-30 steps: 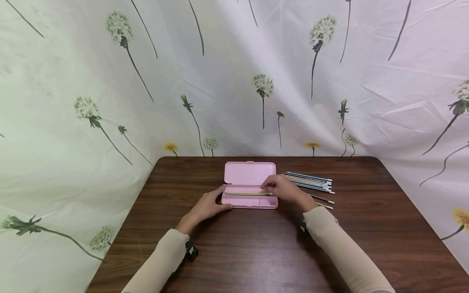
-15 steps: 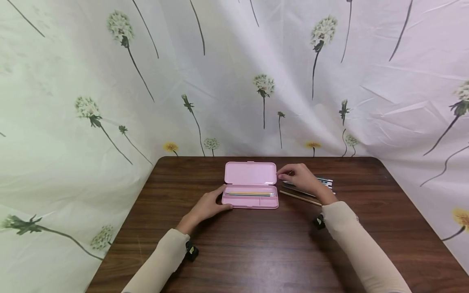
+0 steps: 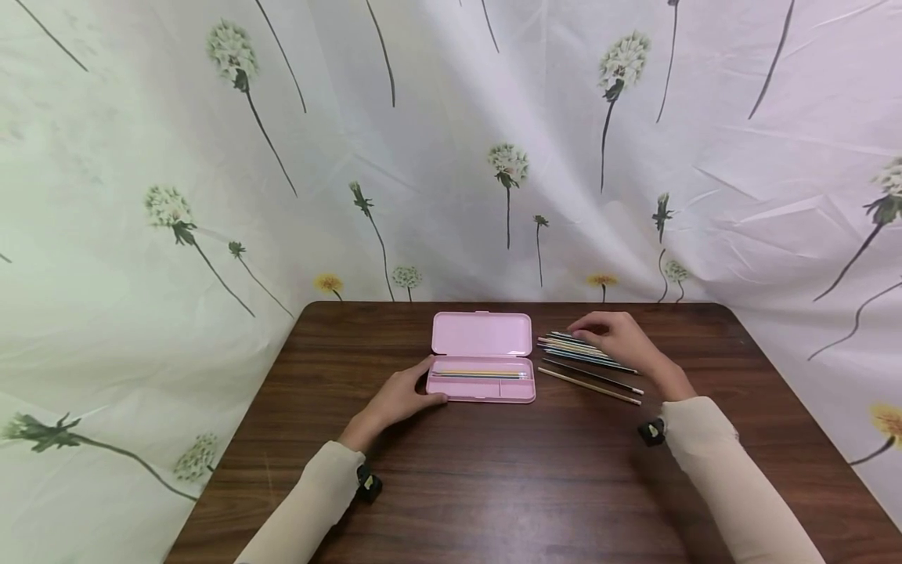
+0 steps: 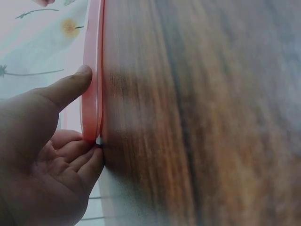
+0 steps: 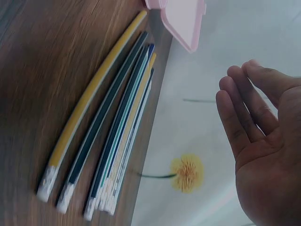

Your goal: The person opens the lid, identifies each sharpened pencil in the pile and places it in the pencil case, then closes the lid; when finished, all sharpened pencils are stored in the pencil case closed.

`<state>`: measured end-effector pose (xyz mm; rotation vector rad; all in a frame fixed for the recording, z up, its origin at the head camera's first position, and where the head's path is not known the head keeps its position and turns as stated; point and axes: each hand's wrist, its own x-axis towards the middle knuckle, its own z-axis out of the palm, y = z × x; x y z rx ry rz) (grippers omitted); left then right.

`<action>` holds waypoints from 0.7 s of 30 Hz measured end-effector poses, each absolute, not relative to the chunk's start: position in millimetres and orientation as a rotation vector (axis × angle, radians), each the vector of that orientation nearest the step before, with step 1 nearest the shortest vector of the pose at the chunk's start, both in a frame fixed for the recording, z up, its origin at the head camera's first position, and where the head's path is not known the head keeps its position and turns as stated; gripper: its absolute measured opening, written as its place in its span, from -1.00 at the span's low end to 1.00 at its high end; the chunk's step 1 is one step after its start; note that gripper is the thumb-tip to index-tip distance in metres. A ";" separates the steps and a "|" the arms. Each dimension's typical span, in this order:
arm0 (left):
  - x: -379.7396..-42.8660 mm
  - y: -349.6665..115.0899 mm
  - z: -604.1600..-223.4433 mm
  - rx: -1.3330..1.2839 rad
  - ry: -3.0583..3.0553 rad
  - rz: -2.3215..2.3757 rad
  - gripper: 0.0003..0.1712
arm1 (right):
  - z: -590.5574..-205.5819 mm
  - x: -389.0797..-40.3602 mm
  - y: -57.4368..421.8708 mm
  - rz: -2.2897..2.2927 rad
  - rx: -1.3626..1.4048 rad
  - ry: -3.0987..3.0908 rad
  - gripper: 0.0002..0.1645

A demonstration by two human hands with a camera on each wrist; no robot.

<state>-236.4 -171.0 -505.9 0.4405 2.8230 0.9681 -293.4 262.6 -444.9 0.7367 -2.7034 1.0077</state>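
Tabletop (image 3: 458, 478): carries case and pencils. Work judged under way, with more outstanding than done.

Pencil case (image 3: 461, 389): pink, near the tabletop's back edge, lid (image 3: 481, 334) open behind the base.

Left grip (image 3: 397, 394): grasping the case's left end, thumb on front wall, fingers round the side.

Right grip (image 3: 623, 341): released, nothing held, fingers fairly straight, at the far side of the pencil pile (image 3: 583, 350). Contact with pile: cannot tell.

Pile: most of the pencils, right of the case. Yellow pencil (image 3: 589, 385) and dark pencil (image 3: 593, 376) lie apart from it, on the near side; both outside the case.

Stowed pencils (image 3: 479, 374): a few, lengthwise in the rear compartment, one yellow.

Obscured, again by size: sleeves cut off at the head view's lower edge; case interior not shown in left wrist view, case cropped at top in right wrist view; pile partly covered by the right grip. Pencils overlap, no reliable count. Tips too small to judge.
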 end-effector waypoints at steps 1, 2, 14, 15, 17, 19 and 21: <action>-236.1 -170.9 -505.5 0.443 2.825 0.969 0.04 | -444.8 -292.3 266.6 1.004 0.729 -2.704 -0.84; -235.9 -170.6 -505.1 0.438 2.821 0.972 0.04 | -444.7 -291.0 270.6 1.008 0.723 -2.702 -0.84; -234.5 -169.3 -503.7 0.425 2.819 0.989 0.02 | -449.2 -280.6 312.9 1.004 0.584 -2.767 -0.82; -234.2 -169.3 -503.5 0.425 2.821 0.989 0.02 | -450.4 -280.5 315.4 1.012 0.565 -2.778 -0.82; -233.8 -168.9 -503.0 0.425 2.823 0.988 0.02 | -453.1 -280.1 319.9 1.033 0.536 -2.801 -0.82; -233.6 -168.6 -503.0 0.427 2.822 0.991 0.02 | -457.3 -280.2 324.0 1.056 0.514 -2.824 -0.82; -233.8 -168.4 -503.5 0.426 2.820 0.997 0.02 | -462.7 -280.9 327.2 1.060 0.499 -2.841 -0.83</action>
